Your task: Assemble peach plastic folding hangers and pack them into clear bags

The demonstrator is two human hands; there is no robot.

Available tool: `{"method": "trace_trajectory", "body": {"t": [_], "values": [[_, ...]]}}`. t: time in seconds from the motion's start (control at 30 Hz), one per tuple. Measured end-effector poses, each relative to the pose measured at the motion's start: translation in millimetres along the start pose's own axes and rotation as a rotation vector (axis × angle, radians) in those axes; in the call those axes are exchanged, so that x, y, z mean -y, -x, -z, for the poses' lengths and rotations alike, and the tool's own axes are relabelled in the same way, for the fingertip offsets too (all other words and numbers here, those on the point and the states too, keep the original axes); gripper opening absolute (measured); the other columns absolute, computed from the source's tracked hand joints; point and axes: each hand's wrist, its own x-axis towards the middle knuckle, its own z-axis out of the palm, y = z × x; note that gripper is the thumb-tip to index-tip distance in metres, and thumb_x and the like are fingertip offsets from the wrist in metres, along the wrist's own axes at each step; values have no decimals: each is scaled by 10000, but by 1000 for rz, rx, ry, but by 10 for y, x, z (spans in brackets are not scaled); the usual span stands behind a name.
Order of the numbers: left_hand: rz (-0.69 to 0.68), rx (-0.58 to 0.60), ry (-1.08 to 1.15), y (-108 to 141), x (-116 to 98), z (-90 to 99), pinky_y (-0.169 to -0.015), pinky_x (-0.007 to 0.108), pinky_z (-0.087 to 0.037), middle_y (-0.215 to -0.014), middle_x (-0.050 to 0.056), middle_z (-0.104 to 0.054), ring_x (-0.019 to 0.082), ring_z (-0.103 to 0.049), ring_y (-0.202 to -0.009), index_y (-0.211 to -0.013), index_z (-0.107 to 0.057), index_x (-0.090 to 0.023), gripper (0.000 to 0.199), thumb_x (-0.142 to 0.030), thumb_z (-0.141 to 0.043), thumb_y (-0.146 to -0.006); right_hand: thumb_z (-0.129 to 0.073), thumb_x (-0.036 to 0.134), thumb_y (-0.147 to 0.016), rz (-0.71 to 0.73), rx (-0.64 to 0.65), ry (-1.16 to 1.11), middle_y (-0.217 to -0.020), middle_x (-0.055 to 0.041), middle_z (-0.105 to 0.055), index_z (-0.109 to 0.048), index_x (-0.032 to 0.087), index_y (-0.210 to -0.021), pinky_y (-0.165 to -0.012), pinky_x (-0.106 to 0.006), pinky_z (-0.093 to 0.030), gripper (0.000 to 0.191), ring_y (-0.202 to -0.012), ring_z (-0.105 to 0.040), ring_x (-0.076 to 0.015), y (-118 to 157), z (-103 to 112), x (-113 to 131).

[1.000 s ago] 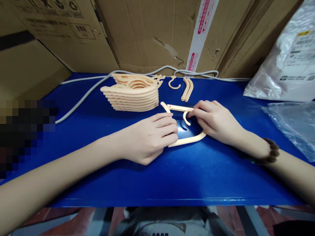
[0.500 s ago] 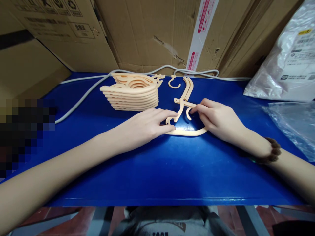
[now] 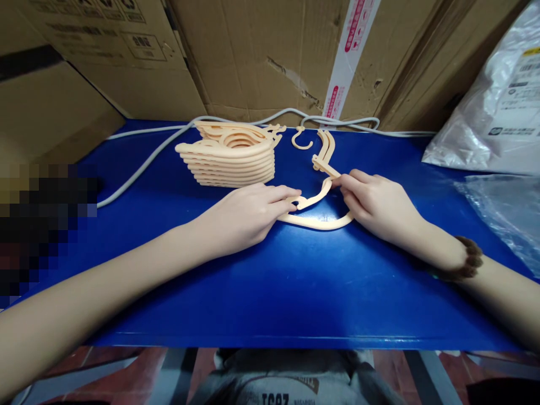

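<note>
**Two Hands Meeting at a Partly Joined Hanger**

Head view, clock directions taken from the hanger (image 3: 324, 224), which lies on the blue bench (image 3: 270, 304). The left hand (image 3: 244, 216), at nine o'clock, has its grip nearly closed, pinching the hanger's end. The right hand (image 3: 375, 202), at three, grips the other side, fingertips together. There the inner strip (image 3: 315, 198) meets the straight bar (image 3: 328, 168); the outline appears nearly closed. Stacked hangers (image 3: 230, 163) sit at ten; a loose hook (image 3: 302, 144) and curved bars (image 3: 326, 147) lie around twelve.
</note>
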Motion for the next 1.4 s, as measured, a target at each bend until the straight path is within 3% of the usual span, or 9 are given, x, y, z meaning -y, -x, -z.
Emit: {"method": "trace_trajectory", "body": {"t": [0.3, 0.6, 0.8, 1.4], "values": [[-22, -37, 11, -22, -51, 30, -837, 340, -564, -1229, 128, -721, 243, -713, -1001, -1049, -716, -101, 288, -330, -546, -1015, -392, 221, -1002, 4, -26, 30, -1018, -82, -714, -657, 187, -1179, -644, -328, -400, 321, -717, -631, -210, 0, -22, -13], [-114, -106, -19, -34, -49, 4, -844, 335, -561, -1176, 92, -752, 228, -720, -992, -979, -731, -116, 226, -227, -539, -1026, -440, 200, -983, -23, -44, 7, -1077, -73, -752, -604, 179, -1140, -649, -335, -412, 228, -736, -666, -224, -9, -27, -12], [-107, -97, -124, -57, -52, 12, -808, 343, -561, -1125, 99, -749, 239, -713, -951, -1003, -722, -103, 215, -206, -534, -1025, -441, 198, -978, -8, -21, -6, -1056, -77, -754, -598, 184, -1135, -682, -328, -433, 223, -799, -688, -234, -3, -13, -12], [-88, -103, -95, -44, -45, -11, -806, 327, -544, -1124, 68, -740, 213, -697, -970, -1051, -706, -114, 200, -197, -524, -1038, -417, 230, -1004, 4, 31, -52, -1132, -85, -725, -607, 182, -1200, -717, -323, -451, 278, -881, -689, -241, -5, -21, 5]]}}
